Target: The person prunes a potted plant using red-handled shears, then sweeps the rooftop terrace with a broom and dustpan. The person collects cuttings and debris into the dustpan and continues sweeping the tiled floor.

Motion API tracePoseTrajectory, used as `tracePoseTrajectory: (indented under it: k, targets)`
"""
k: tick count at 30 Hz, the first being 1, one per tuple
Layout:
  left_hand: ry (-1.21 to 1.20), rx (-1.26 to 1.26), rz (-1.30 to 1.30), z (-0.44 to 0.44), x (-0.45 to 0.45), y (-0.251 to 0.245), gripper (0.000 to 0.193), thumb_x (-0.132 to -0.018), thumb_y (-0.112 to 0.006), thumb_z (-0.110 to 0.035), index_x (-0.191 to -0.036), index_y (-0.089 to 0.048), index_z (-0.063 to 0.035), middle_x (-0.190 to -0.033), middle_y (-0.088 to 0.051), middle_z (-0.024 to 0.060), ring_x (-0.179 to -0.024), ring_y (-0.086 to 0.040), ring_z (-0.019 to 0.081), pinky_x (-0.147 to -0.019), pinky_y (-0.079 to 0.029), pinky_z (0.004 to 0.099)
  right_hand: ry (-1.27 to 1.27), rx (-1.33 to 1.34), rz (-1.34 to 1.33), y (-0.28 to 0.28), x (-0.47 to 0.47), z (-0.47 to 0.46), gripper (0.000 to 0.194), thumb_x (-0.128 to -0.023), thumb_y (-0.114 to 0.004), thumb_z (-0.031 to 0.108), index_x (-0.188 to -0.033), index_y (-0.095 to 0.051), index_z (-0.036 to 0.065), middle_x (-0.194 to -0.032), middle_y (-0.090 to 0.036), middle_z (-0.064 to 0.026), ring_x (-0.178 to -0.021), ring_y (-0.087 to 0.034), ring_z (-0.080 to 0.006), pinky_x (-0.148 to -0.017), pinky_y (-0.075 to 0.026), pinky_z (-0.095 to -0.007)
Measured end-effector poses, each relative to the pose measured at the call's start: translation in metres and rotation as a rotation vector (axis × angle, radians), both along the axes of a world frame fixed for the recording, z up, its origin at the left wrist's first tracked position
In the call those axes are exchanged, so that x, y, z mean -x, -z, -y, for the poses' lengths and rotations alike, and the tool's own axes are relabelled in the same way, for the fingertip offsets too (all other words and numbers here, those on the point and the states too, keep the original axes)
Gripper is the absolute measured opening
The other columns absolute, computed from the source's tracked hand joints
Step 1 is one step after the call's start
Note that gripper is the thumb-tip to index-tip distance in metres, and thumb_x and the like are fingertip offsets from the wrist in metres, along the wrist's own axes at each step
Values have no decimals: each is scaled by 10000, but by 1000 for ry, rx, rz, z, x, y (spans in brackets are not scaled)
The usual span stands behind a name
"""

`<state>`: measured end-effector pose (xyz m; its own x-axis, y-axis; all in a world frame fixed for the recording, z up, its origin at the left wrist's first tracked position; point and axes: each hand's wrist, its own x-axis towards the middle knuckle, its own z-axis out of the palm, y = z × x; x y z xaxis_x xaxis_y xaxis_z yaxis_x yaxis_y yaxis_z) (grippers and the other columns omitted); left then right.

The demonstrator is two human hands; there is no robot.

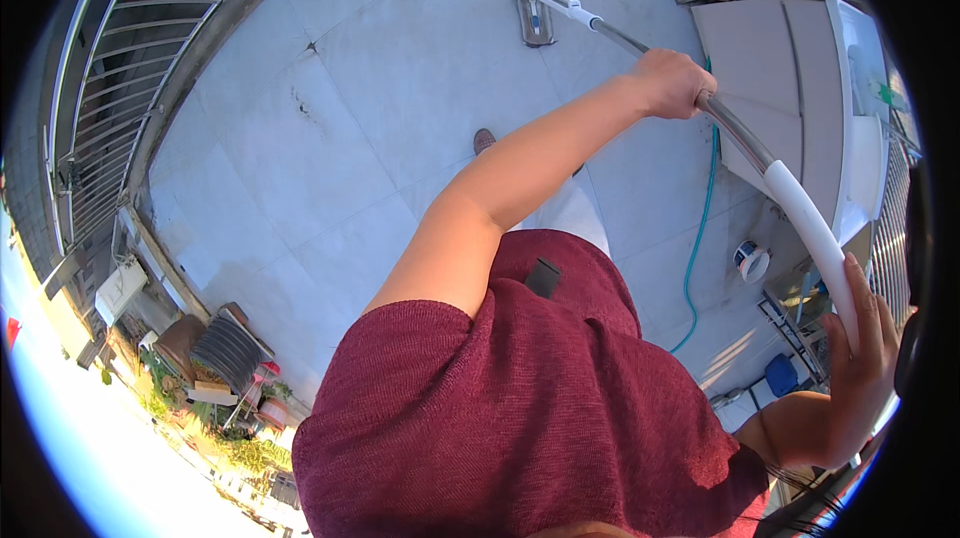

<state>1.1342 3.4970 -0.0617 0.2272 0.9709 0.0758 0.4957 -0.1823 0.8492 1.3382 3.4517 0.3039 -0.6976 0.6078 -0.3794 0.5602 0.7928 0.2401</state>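
A flat mop with a metal pole (739, 131) slants across the upper right, its rectangular mop head (530, 20) lying on the pale tiled floor (360, 95). My left hand (675, 84) is wrapped around the metal part of the pole. At the far right, my right hand (862, 343) is at the white plastic sleeve (810, 227) near the pole's upper end, with the fingers along one side and the thumb on the other. How firmly it holds is hard to see. Below my left forearm shows a brown shoe (484, 140).
A metal railing (142, 65) borders the left. A green hose (705, 215) runs along the floor at right, beside a white bucket (751, 261) and a pale cabinet-like unit (765, 80). Plants and a dark ribbed object (229, 350) stand at lower left. Dark marks spot the tiles.
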Motion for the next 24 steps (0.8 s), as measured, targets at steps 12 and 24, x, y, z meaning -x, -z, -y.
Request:
tracePoseTrajectory:
  k: [12, 24]
  targets:
    - [-643, 78, -109, 197, 220, 55, 125, -769, -693, -83, -894, -699, -88, -801, -679, 126, -765, -639, 322, -644, -489, 397, -485, 113, -229, 102, 205, 30, 460, -716, -788, 190, -1157, -674, 128, -683, -581, -16, -589, -611, -167, -511, -478, -306]
    - [-1046, 554, -596, 435, 295, 204, 244, -791, -738, -172, -1028, -680, -152, -1077, -642, 38, -1124, -579, 252, -868, -501, 433, -709, 469, -140, 328, 296, 176, 509, -817, -679, 97, -1315, -572, 94, -769, -573, -80, -564, -613, -154, -475, -494, -301]
